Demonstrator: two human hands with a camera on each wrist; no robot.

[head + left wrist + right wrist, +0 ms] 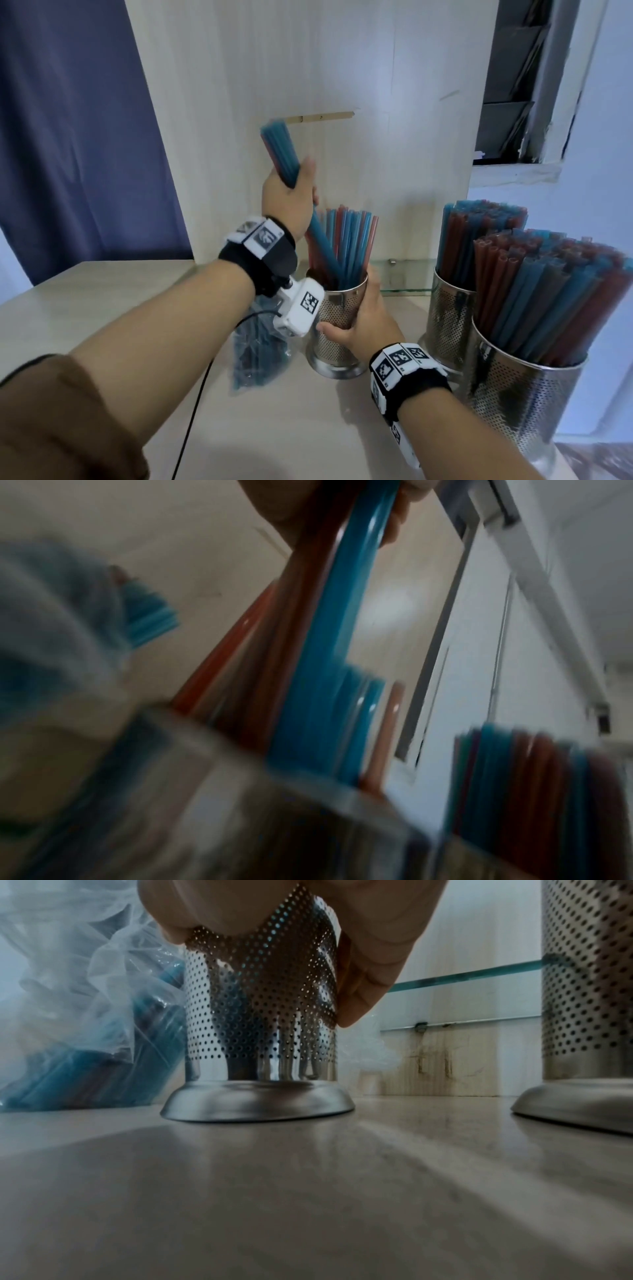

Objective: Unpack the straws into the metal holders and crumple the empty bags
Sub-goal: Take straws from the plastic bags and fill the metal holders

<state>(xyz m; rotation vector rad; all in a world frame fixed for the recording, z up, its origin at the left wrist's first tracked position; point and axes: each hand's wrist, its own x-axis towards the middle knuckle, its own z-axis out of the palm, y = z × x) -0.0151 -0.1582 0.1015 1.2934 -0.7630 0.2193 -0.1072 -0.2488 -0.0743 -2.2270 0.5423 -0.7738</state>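
My left hand (291, 195) grips a bunch of blue and red straws (282, 150) around its middle, tilted, with the lower ends reaching into a perforated metal holder (337, 329). In the left wrist view the straw bunch (329, 631) runs down from my fingers into the blurred holder (274, 818). My right hand (366, 318) is wrapped round that holder (263, 1010), which stands on the table partly filled with upright straws (352, 246). A clear plastic bag (260, 349) with straws still inside lies left of the holder; the bag (89, 1015) shows beside it in the right wrist view.
Two more metal holders (448, 318) (524, 394) packed with straws stand at the right, the nearer one close to the table's right edge. A pale wooden panel (308, 85) rises behind, with a glass strip (404, 277) at its foot. A black cable (202, 387) crosses the light table (102, 308).
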